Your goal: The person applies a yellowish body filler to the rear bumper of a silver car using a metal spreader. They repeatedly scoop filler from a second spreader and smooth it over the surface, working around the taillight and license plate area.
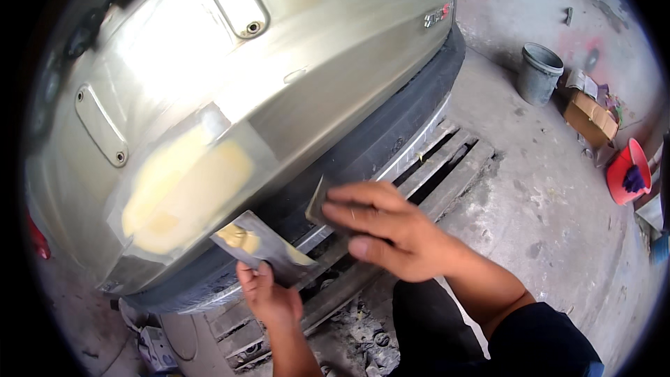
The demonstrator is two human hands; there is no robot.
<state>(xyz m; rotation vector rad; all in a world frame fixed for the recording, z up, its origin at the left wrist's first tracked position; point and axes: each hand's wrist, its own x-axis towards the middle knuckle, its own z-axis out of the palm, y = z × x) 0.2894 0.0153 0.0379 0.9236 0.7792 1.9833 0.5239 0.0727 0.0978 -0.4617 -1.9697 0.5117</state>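
Observation:
In my left hand [269,300] is a flat grey putty board [276,250], with a lump of yellow filler [239,239] on one end and a smear along its edge. My right hand [391,230] is closed around a thin, dark, flat-edged filler spreader [317,202], partly hidden by the fingers and held just right of the board, apart from it. Ahead of both hands is a champagne-coloured car rear panel [335,98]. A broad pale-yellow filler patch [192,192] covers its lower left, ringed by dull grey sanded areas.
Under the panel runs a dark bumper strip [377,132] above a wooden pallet [447,167]. On the concrete floor at the right stand a grey bucket [539,78], a cardboard box [590,120] and a red bucket [621,180] with a purple cloth. A small box [157,349] sits lower left.

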